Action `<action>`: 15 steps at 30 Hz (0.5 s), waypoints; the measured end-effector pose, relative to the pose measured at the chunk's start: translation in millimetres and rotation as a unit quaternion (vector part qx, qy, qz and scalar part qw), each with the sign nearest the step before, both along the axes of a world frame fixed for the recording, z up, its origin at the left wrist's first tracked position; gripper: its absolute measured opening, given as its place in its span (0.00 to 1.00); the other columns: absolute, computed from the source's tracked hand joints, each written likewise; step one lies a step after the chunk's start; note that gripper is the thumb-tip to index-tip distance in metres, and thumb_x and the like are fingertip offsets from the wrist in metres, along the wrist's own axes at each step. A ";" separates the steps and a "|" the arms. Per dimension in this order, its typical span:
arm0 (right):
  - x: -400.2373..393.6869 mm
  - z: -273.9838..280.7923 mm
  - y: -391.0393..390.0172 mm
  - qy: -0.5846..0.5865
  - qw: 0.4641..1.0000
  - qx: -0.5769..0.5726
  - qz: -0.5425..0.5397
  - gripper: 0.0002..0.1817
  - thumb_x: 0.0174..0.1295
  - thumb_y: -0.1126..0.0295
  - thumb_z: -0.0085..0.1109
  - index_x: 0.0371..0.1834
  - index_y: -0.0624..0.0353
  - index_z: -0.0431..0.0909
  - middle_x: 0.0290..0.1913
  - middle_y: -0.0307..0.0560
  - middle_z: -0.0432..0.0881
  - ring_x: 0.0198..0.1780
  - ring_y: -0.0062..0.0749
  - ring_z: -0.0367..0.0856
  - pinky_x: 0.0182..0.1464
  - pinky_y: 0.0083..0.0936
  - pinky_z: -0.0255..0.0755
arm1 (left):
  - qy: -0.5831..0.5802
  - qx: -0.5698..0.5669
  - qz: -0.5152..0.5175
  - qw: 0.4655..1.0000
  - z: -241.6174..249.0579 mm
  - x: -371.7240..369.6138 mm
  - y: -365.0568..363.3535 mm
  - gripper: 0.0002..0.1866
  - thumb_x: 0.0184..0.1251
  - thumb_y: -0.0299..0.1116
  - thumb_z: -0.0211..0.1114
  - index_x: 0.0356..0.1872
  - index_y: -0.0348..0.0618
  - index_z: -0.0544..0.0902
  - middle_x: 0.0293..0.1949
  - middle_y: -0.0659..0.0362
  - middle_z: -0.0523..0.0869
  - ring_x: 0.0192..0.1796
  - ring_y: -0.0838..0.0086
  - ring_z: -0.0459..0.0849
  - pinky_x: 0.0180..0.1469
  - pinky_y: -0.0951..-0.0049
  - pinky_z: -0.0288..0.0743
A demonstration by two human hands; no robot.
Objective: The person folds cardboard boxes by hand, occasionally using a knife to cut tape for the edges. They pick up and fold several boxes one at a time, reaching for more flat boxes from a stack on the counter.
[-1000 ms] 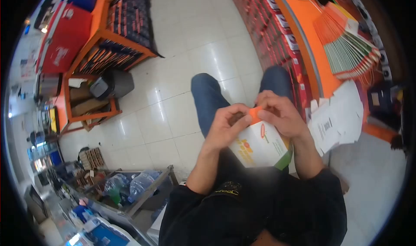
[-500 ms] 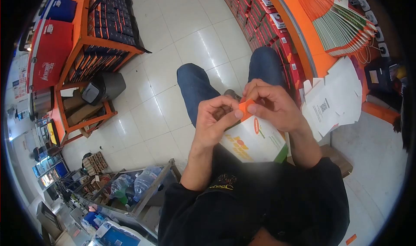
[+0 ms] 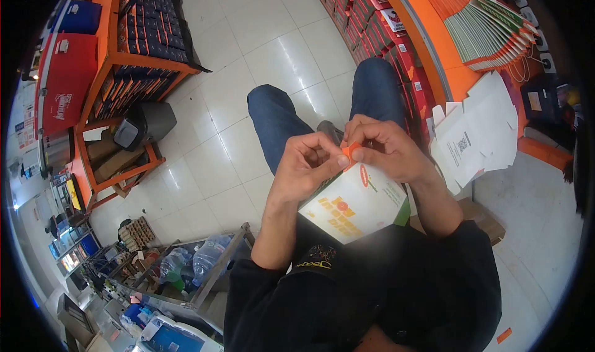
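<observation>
A white paperboard box point(image 3: 350, 206) with yellow and orange print and a green side rests against my lap, held tilted. At its top edge stands an orange flap point(image 3: 351, 155). My left hand point(image 3: 308, 169) pinches the flap from the left between thumb and forefinger. From the right, my right hand point(image 3: 392, 150) grips the same flap, its thumb pressed on the near face and its fingers curled behind. The two thumbs sit almost side by side. The far side of the box is hidden from me.
Flat white cartons point(image 3: 474, 138) lie at my right, below a fanned stack of folded cartons point(image 3: 489, 32) on an orange counter point(image 3: 427, 26). Red boxes point(image 3: 396, 54) line that side. Left are a dark bin point(image 3: 149, 125), a red cooler point(image 3: 68, 82) and a metal-framed cart point(image 3: 214, 271).
The box has tilted so more of its printed face shows, and its lower left corner has moved left. Both hands keep their pinch on the orange flap.
</observation>
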State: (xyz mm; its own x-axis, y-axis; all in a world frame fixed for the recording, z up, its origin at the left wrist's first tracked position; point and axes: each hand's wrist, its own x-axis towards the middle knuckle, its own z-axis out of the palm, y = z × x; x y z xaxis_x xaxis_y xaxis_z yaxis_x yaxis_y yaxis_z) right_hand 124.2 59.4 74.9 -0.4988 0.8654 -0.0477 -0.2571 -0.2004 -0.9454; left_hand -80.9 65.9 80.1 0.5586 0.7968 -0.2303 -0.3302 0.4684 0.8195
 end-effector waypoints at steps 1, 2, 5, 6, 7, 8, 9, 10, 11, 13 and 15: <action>0.2 -2.0 0.2 0.002 1.000 0.006 0.010 0.05 0.66 0.73 0.61 0.35 0.64 0.78 0.38 0.37 0.71 0.35 0.13 0.70 0.38 0.14 0.65 | -0.001 0.001 -0.007 1.000 -1.6 -0.7 0.0 0.04 0.63 0.19 0.67 0.30 0.36 0.81 0.29 0.60 0.82 0.30 0.83 0.78 0.33 0.83 0.69; -0.8 -1.2 0.0 0.001 1.000 0.006 0.010 0.05 0.66 0.73 0.61 0.35 0.64 0.78 0.38 0.37 0.71 0.35 0.13 0.70 0.38 0.14 0.65 | -0.001 0.001 -0.007 1.000 -1.3 -1.1 -0.2 0.04 0.63 0.19 0.67 0.30 0.36 0.81 0.29 0.60 0.82 0.30 0.83 0.78 0.33 0.83 0.69; -3.2 -0.5 -1.7 0.018 1.000 -0.015 0.003 0.06 0.65 0.72 0.62 0.35 0.64 0.78 0.37 0.36 0.71 0.35 0.13 0.70 0.38 0.14 0.65 | 0.006 0.003 -0.003 1.000 0.7 -1.7 -1.7 0.04 0.63 0.18 0.67 0.30 0.35 0.80 0.29 0.59 0.82 0.30 0.83 0.78 0.34 0.83 0.71; -2.1 -3.2 -1.7 0.014 0.999 -0.025 0.014 0.07 0.65 0.71 0.63 0.35 0.64 0.78 0.37 0.36 0.71 0.35 0.13 0.70 0.38 0.14 0.65 | 0.014 0.008 -0.003 1.000 0.9 -2.1 -2.3 0.04 0.63 0.18 0.67 0.30 0.35 0.81 0.29 0.59 0.82 0.31 0.83 0.79 0.34 0.83 0.71; -1.0 -4.8 -1.1 0.010 0.999 -0.035 0.025 0.07 0.65 0.71 0.63 0.35 0.64 0.78 0.36 0.36 0.71 0.35 0.13 0.70 0.38 0.14 0.66 | 0.021 0.013 -0.002 1.000 1.0 -2.2 -2.4 0.04 0.63 0.17 0.66 0.30 0.35 0.81 0.29 0.59 0.82 0.31 0.83 0.79 0.34 0.83 0.71; 0.0 -3.9 -0.4 0.009 0.999 -0.036 0.025 0.07 0.65 0.71 0.63 0.35 0.64 0.78 0.36 0.36 0.71 0.35 0.13 0.70 0.38 0.14 0.66 | 0.021 0.012 -0.001 1.000 1.1 -2.5 -2.7 0.04 0.63 0.17 0.66 0.30 0.35 0.81 0.29 0.59 0.82 0.31 0.83 0.79 0.34 0.83 0.71; 1.0 -1.8 -0.1 0.003 0.998 -0.057 0.035 0.08 0.64 0.70 0.64 0.33 0.64 0.79 0.38 0.39 0.72 0.40 0.17 0.71 0.44 0.17 0.65 | 0.031 0.015 -0.007 0.999 1.3 -3.2 -3.6 0.04 0.62 0.17 0.67 0.30 0.35 0.81 0.29 0.59 0.82 0.31 0.84 0.79 0.34 0.83 0.72; 1.2 -0.8 -0.2 -0.003 0.996 -0.078 0.044 0.08 0.63 0.69 0.64 0.32 0.64 0.80 0.40 0.42 0.74 0.46 0.21 0.72 0.51 0.20 0.65 | 0.041 0.018 -0.013 0.999 1.4 -3.6 -4.2 0.04 0.62 0.17 0.67 0.30 0.35 0.81 0.29 0.60 0.82 0.31 0.84 0.79 0.34 0.83 0.72; 0.9 -2.1 -0.3 -0.003 0.996 -0.078 0.044 0.08 0.63 0.69 0.64 0.32 0.64 0.80 0.40 0.42 0.74 0.46 0.21 0.72 0.51 0.20 0.65 | 0.040 0.018 -0.012 0.999 1.0 -3.2 -4.0 0.04 0.62 0.17 0.67 0.30 0.35 0.81 0.29 0.60 0.82 0.31 0.84 0.79 0.34 0.83 0.72; 0.0 -5.5 -0.9 0.007 0.998 -0.039 0.039 0.08 0.63 0.70 0.65 0.33 0.64 0.79 0.34 0.35 0.72 0.33 0.13 0.70 0.37 0.14 0.66 | 0.048 0.037 -0.001 0.998 0.0 -2.0 -3.3 0.05 0.60 0.19 0.70 0.28 0.35 0.81 0.26 0.60 0.86 0.30 0.85 0.82 0.33 0.85 0.74; 1.0 -3.6 -0.9 -0.013 0.999 -0.034 0.037 0.08 0.63 0.69 0.66 0.33 0.64 0.80 0.34 0.35 0.72 0.33 0.13 0.70 0.36 0.14 0.65 | 0.073 0.047 -0.004 0.996 -0.7 -2.6 -4.1 0.05 0.59 0.19 0.70 0.27 0.35 0.81 0.25 0.60 0.86 0.29 0.86 0.81 0.33 0.85 0.73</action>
